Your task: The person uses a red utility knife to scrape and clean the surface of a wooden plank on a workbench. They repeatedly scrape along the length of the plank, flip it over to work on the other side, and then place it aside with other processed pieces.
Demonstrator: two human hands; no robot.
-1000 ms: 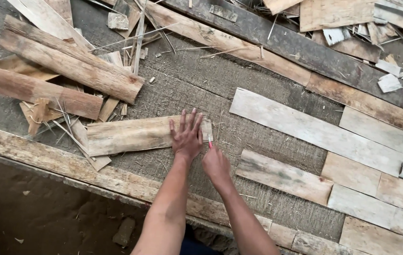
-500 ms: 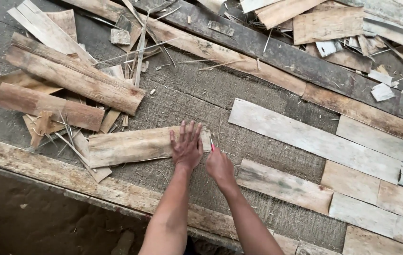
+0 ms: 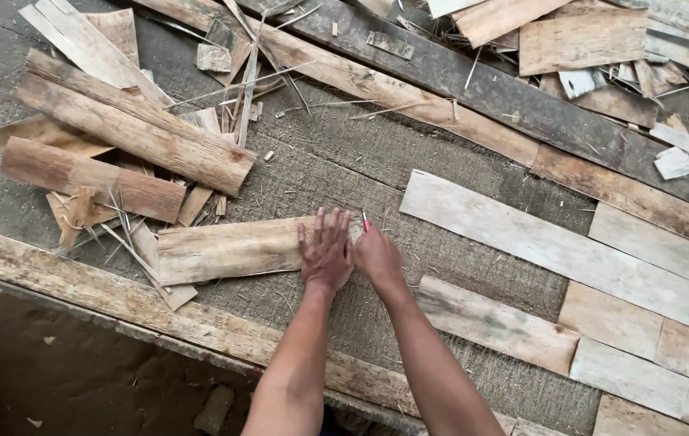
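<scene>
The left hand (image 3: 327, 254) lies open, fingers spread, on the right end of a plank (image 3: 227, 249); the right hand (image 3: 377, 257) grips a red-tipped pencil (image 3: 365, 222) at that edge, bare surface (image 3: 344, 157) beyond.

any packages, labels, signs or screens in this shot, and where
None in view. Only bare wooden planks and offcuts on a rough grey surface; the left hand lies flat on a pale plank, the right hand beside it holds a thin red-tipped tool.
</scene>
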